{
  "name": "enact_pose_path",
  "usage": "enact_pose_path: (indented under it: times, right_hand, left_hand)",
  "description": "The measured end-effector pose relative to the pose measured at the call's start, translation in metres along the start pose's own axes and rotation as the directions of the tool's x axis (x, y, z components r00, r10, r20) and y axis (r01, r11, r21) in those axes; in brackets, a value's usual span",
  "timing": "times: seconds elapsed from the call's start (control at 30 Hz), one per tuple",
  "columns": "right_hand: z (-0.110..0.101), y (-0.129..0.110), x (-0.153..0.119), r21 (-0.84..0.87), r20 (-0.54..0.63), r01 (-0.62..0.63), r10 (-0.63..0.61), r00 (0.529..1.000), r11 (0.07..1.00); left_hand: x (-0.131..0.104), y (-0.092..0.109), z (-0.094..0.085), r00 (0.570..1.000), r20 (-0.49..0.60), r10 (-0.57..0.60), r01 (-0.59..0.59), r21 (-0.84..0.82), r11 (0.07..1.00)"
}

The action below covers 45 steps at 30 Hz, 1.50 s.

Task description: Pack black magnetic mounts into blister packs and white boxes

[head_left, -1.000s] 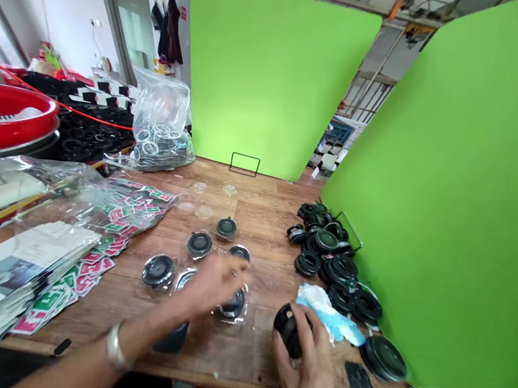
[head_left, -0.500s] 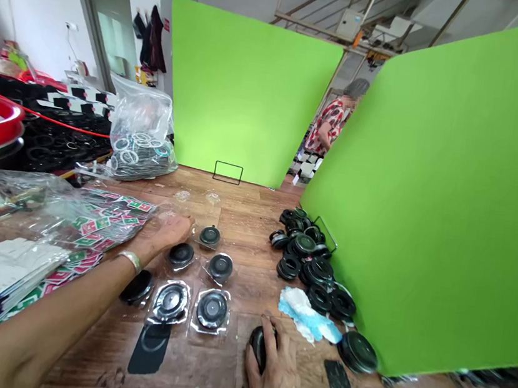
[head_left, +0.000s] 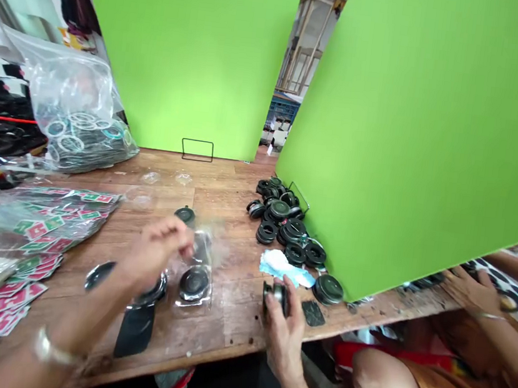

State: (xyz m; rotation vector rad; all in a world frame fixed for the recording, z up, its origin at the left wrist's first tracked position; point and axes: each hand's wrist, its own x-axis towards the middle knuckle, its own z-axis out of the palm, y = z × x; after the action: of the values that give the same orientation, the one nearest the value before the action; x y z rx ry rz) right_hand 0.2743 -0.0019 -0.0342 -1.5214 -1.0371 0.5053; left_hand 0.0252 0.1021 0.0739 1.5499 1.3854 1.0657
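My right hand (head_left: 285, 323) is wrapped round a black round part (head_left: 276, 297), lifted on edge near the table's front edge. Blurred by motion, my left hand (head_left: 160, 248) is above the discs with its fingers drawn together; a faint, smeared clear film seems to be beside its fingertips, but I cannot make out what it holds. Below and right of it, a black disc (head_left: 194, 284) lies on clear plastic. Another disc (head_left: 152, 291) is partly hidden by my left wrist, and a further one (head_left: 98, 275) lies left of my forearm. A dark flat piece (head_left: 134, 330) sits nearer the front.
Black rings and discs are piled (head_left: 284, 216) by the green panel (head_left: 411, 143). A blue-white cloth (head_left: 285, 268) lies before them. Left are a bag of rings (head_left: 82, 128) and printed packets (head_left: 37, 230). Another person's hands (head_left: 478, 290) are at the right.
The view has shifted right and down. My left hand has come over the discs from the clear film at their left. My right hand has raised the black part and turned it on edge.
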Motion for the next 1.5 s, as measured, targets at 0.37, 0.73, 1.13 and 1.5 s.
enact_pose_path:
  times: [0.37, 0.73, 1.13, 1.5]
  right_hand:
    - [-0.012, -0.051, -0.007, -0.530, 0.482, 0.493, -0.233, 0.844, 0.690]
    - [-0.009, -0.026, -0.005, -0.439, 0.527, 0.643, -0.400, 0.750, 0.627]
    - [-0.022, -0.049, 0.032, -0.231, 0.186, 0.386, -0.350, 0.918, 0.893]
    - [0.038, -0.010, -0.004, -0.528, 0.528, 0.618, -0.345, 0.776, 0.583]
  left_hand:
    - [-0.105, -0.041, 0.131, 0.976, 0.054, -0.209, 0.214, -0.357, 0.909]
    - [-0.108, -0.046, 0.117, 0.986, 0.152, -0.075, 0.060, 0.100, 0.993]
    - [-0.135, -0.051, 0.079, 0.880, 0.303, -0.367, 0.430, -0.175, 0.886]
    - [-0.104, -0.066, -0.011, 0.903, -0.168, 0.396, -0.070, 0.851, 0.520]
